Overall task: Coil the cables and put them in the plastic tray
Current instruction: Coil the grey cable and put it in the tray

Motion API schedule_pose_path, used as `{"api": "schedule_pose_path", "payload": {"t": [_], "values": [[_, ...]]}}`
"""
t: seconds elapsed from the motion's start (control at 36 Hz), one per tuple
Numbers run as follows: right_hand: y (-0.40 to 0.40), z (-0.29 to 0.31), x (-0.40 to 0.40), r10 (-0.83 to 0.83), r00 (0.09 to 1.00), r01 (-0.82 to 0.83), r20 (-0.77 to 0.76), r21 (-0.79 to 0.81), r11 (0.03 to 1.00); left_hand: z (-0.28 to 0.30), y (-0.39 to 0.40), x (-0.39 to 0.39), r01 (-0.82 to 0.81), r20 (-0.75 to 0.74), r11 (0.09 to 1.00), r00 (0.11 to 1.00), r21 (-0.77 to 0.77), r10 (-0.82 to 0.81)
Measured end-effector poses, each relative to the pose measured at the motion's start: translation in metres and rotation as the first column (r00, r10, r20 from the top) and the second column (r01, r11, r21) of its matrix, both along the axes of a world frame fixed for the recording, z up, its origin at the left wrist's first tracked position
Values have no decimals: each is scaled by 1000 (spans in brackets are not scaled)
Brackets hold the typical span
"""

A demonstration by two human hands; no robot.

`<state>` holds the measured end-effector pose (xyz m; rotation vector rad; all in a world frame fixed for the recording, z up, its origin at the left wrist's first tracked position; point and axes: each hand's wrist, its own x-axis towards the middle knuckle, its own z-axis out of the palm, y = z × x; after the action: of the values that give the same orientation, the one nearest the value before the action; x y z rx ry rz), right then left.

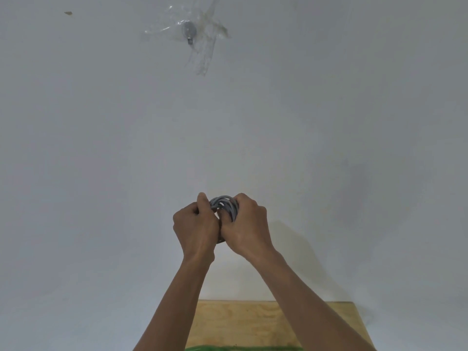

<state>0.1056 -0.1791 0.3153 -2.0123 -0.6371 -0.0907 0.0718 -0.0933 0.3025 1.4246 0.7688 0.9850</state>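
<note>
A grey cable (225, 205) is wound into a small tight coil and held up in front of a white wall. My left hand (196, 226) grips the coil's left side, thumb pointing up. My right hand (247, 225) wraps over the coil's right side, and its fingers curl into the loops. Both hands touch each other at the middle and hide the lower part of the coil. No plastic tray is in view.
A wooden board (243, 323) lies below my forearms, with a green strip (243, 348) at the bottom edge. High on the white wall (101, 148), a metal hook (190, 34) sits under clear tape. A small brown mark (67, 13) is at the upper left.
</note>
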Motion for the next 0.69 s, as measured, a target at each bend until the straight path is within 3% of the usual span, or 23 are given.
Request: {"api": "schedule_pose_path", "payload": {"t": [0.06, 0.14, 0.19, 0.28, 0.42, 0.5, 0.61, 0.69], "values": [[-4, 0, 5, 77, 987, -70, -138, 53, 996, 0, 3, 0, 0, 3, 1000, 1000, 0, 0], [-10, 3, 12, 256, 899, -190, -355, 209, 959, 2, 6, 0, 14, -12, 1000, 1000, 25, -13], [-11, 4, 13, 229, 915, -176, -333, 183, 967, 0, 6, -1, 27, -31, 999, 999, 32, -26], [-7, 2, 10, 61, 987, -56, -151, 34, 998, -6, 5, -2, 51, -41, 999, 998, 10, -50], [1, -6, 6, -38, 999, 38, 1, -39, 999, -8, 0, -1, 63, -32, 998, 998, -5, -63], [0, -7, 8, -33, 999, 32, -36, -44, 999, -6, 2, 0, 69, -62, 998, 996, -8, -70], [-7, -3, 14, 105, 969, -114, -223, -28, 993, -3, 7, -2, 97, -91, 995, 991, -19, -98], [-12, 4, 16, 181, 946, -208, -270, -73, 975, -3, 8, -3, 85, -95, 996, 992, -21, -87]]}}
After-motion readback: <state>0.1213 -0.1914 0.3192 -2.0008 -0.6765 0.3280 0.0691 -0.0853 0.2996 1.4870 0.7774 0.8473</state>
